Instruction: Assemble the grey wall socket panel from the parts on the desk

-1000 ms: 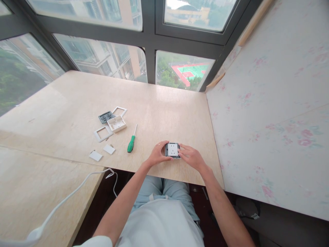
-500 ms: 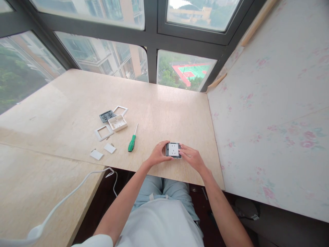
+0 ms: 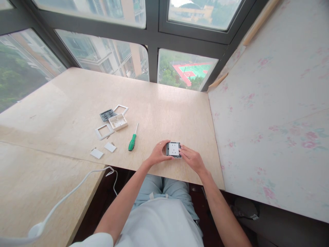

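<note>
A wall socket (image 3: 174, 149) with a white face and dark grey surround rests face up near the table's front edge. My left hand (image 3: 158, 153) grips its left side, thumb at the near edge and fingers at the far edge. On the opposite side my right hand (image 3: 190, 157) holds the right edge, its fingertips reaching over the dark surround. To the left lies a screwdriver (image 3: 132, 141) with a green handle, its shaft pointing away from me.
Left of the screwdriver lie a white back box (image 3: 118, 122), a grey socket plate (image 3: 107, 115), two white frames (image 3: 104, 131) and two white covers (image 3: 110, 147). A white cable (image 3: 74, 189) crosses the lower left. Windows (image 3: 187, 70) stand behind; a flowered wall (image 3: 269, 120) bounds the right.
Both hands keep their places on the wall socket, with barely any movement of the fingers. The whole view has shifted very slightly.
</note>
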{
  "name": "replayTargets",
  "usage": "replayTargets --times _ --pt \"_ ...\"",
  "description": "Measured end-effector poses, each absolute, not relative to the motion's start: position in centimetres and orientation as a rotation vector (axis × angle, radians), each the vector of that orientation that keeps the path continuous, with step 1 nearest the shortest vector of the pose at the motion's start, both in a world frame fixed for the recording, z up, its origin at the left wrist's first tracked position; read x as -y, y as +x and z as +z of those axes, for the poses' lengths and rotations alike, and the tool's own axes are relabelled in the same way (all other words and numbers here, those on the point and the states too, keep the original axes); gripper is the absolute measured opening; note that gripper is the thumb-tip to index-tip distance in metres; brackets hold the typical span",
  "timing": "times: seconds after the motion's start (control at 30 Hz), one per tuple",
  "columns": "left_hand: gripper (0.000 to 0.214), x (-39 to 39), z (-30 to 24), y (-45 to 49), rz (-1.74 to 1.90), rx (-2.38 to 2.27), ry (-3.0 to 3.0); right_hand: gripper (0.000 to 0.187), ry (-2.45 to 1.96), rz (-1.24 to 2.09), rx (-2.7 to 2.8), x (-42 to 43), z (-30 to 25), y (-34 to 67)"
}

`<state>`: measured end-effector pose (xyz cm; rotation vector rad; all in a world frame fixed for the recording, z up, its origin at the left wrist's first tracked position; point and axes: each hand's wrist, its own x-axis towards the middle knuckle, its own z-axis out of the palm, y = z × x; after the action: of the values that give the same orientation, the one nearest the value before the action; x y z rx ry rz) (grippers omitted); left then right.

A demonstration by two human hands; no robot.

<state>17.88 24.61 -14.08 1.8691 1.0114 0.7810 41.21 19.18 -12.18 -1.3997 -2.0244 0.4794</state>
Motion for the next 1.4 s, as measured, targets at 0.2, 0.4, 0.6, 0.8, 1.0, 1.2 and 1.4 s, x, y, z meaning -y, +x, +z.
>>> replayTargets --times 0.2,0.4,0.6,0.8,1.0,1.2,1.4 --pt "0.087 -24.7 -14.2 17.9 0.778 -1.022 1.878 0.028 -1.412 0.46 1.994 -19.0 -12.2 40.9" --pt "0.086 -24.6 -14.2 17.8 0.773 -1.02 1.881 0.029 -1.435 0.459 1.923 -19.6 -12.1 40.8" --pt "0.087 -24.6 -14.4 17.8 0.774 -1.014 1.862 0.022 -1.448 0.466 1.913 -20.9 -11.8 40.5" --pt "0.085 -24.7 -14.3 17.8 0.768 -1.004 1.855 0.022 -1.475 0.439 1.975 -21.1 -11.3 40.4" --pt "0.085 -24.7 -14.2 17.8 0.778 -1.01 1.848 0.028 -1.464 0.37 2.087 -20.6 -11.1 40.2" --pt "0.085 -24.6 -14.3 17.7 0.802 -1.003 1.848 0.029 -1.458 0.305 2.169 -20.5 -11.0 40.4" --pt "0.085 -24.7 -14.3 17.7 0.797 -1.005 1.854 0.025 -1.437 0.273 2.275 -21.1 -10.5 40.7"
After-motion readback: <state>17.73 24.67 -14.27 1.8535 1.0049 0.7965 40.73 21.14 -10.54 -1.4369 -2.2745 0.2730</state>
